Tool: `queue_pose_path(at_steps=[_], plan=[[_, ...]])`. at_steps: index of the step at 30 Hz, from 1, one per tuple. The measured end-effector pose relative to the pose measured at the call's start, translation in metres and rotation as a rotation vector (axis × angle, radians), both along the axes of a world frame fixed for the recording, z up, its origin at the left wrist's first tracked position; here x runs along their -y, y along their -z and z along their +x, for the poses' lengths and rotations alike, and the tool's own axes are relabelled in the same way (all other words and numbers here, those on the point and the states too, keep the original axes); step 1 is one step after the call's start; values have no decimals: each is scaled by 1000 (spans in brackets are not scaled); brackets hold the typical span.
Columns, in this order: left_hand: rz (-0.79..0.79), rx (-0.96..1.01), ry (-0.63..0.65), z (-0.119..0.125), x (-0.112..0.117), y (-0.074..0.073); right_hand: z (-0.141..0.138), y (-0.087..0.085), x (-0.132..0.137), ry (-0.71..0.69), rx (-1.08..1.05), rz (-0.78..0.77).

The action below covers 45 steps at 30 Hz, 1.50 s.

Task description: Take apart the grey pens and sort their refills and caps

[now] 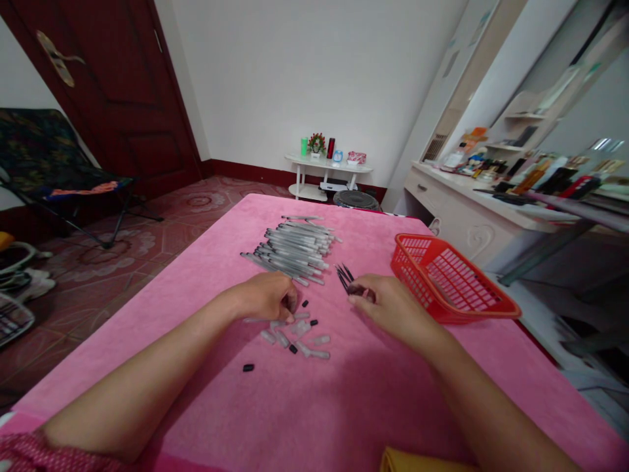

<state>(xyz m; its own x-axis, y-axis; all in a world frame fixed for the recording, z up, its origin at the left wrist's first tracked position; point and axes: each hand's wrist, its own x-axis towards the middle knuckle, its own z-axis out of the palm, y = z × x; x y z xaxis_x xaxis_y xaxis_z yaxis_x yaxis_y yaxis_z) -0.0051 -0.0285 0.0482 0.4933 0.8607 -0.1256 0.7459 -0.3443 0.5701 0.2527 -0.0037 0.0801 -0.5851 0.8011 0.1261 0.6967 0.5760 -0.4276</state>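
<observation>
My left hand reaches down with its fingers curled and pinched together, just above a loose heap of clear pen caps. What its fingertips hold, if anything, is hidden. Small black plugs lie scattered among the caps. Across from it, my right hand is closed, thumb against curled fingers, at the lower ends of several thin black pointed pieces; whether it grips them I cannot tell. Beyond both hands a pile of grey see-through pen barrels with dark ends lies on the pink cloth.
A red plastic basket stands right of my right hand. The pink-covered table spreads under everything, with a yellow item at its near edge. A folding chair is at left, a cluttered dresser at right.
</observation>
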Motion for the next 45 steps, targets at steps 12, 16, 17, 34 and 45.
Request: queue_pose_path(at_steps=[12, 16, 17, 34, 45], plan=[[235, 6, -79, 39, 15, -16, -33, 21, 32, -134, -109, 14], [302, 77, -161, 46, 26, -17, -25, 7, 28, -98, -51, 63], [350, 97, -216, 43, 32, -16, -20, 1, 25, -76, -59, 80], [264, -377, -795, 38, 90, 53, 167, -64, -45, 647, 57, 405], [413, -257, -901, 51, 3, 58, 71, -61, -7, 284, -97, 316]])
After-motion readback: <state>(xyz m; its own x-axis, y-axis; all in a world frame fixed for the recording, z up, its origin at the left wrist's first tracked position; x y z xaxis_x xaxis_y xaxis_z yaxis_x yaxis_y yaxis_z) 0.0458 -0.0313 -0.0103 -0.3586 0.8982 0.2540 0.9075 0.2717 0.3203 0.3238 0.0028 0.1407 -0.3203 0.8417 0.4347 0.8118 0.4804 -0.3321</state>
